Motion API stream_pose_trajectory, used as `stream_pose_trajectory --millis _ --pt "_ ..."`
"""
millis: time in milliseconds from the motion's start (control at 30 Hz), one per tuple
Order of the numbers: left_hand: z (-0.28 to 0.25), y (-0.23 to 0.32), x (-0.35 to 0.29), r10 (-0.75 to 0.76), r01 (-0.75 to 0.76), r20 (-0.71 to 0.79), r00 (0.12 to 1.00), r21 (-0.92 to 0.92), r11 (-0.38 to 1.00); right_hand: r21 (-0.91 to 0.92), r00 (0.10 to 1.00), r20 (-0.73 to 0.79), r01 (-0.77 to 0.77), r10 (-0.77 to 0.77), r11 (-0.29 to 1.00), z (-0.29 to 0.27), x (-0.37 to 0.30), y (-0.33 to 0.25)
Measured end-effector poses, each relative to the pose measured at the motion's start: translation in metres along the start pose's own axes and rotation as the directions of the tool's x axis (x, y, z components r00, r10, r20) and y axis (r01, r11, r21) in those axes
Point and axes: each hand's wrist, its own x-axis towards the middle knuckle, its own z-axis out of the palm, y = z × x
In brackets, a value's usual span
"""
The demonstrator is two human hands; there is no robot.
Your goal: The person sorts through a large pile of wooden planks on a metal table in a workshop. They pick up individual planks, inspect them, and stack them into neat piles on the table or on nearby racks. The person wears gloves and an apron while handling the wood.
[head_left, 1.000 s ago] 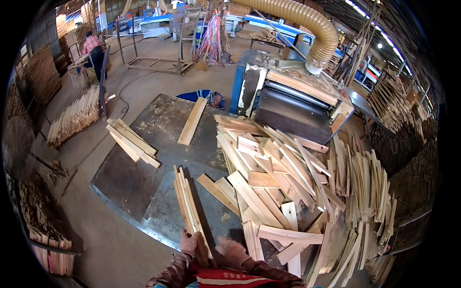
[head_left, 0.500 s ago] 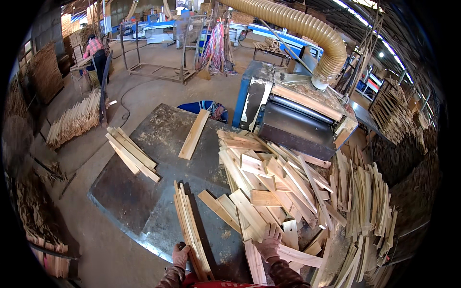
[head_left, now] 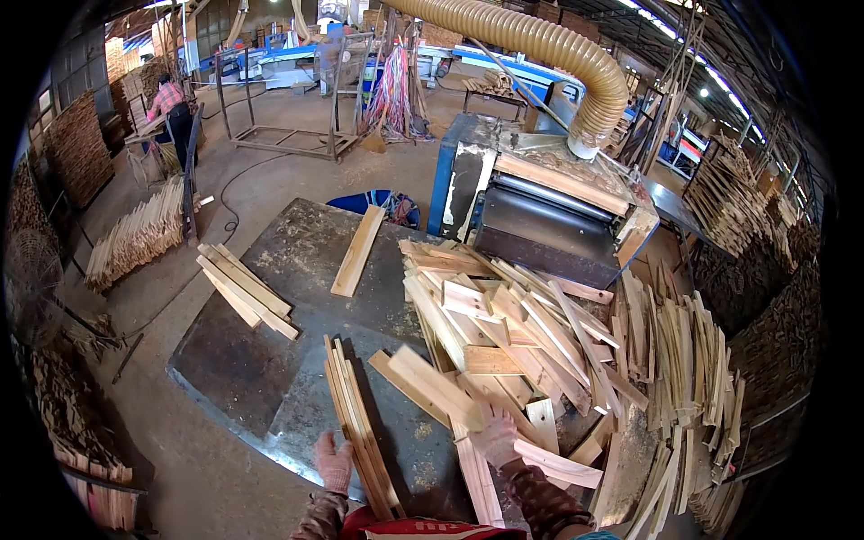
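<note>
My right hand (head_left: 494, 437), in a pale work glove, grips the near end of a short flat board (head_left: 437, 389). The board is slightly blurred and points up and to the left, above the large heap of loose boards (head_left: 493, 360). My left hand (head_left: 334, 463), gloved too, is beside the near left side of a narrow row of long slats (head_left: 358, 423). Its fingers are up and its thumb stands apart, with nothing visible in it. Another board (head_left: 409, 389) lies on the dark metal table (head_left: 236, 364) just left of the one I hold.
A small stack of slats (head_left: 247, 290) and a single board (head_left: 358, 252) lie farther back on the table. Behind the heap stands a planer-like machine (head_left: 549, 225) with a ribbed tan hose (head_left: 540, 36). More slats (head_left: 675, 360) fill the right side. A person (head_left: 173, 112) works far left.
My right hand has closed on the board and swung it up and leftward off the heap. My left hand has shifted slightly up and left, and the dark thing at its fingers no longer shows.
</note>
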Motion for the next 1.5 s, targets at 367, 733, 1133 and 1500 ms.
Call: stream_pose_trajectory --millis 367,733,1133,1500 --pt "0.071 0.165 -0.059 0.303 -0.083 0.641 0.705 -0.35 0.933 0.783 0.994 -0.097 0.051 0.041 0.621 -0.082 0.054 -0.121" --pt "0.054 0.098 -0.009 -0.008 0.861 0.912 0.411 -0.385 0.333 0.127 0.912 0.157 -0.399 0.379 0.908 0.004 -0.086 0.029" --pt "0.058 0.073 -0.01 -0.008 0.912 0.916 0.402 -0.4 0.09 0.252 0.982 0.178 -0.111 0.067 0.961 0.03 -0.098 -0.011" --pt "-0.028 0.02 0.002 -0.199 0.485 0.561 0.803 -0.421 0.767 0.183 0.86 0.238 -0.496 0.451 0.849 0.075 -0.194 0.002"
